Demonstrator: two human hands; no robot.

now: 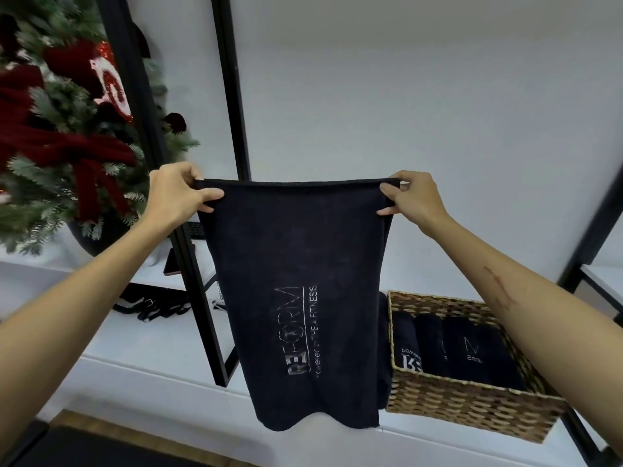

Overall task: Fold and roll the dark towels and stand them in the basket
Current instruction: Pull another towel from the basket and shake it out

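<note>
A dark navy towel (296, 264) with a pale printed logo hangs in the air in front of me, folded over along its top edge. My left hand (178, 192) pinches its top left corner and my right hand (409, 197) pinches its top right corner. The lower edge hangs just above the white shelf (141, 352). To the right stands a woven basket (472, 402) holding several rolled dark towels (451, 348) side by side. Another dark towel (383, 348) shows between the hanging towel and the basket.
A black metal frame (188, 251) slants down behind the towel on the left. A decorated Christmas tree (60, 129) with red ribbons fills the upper left. Black straps (155, 306) lie on the shelf. A white wall is behind.
</note>
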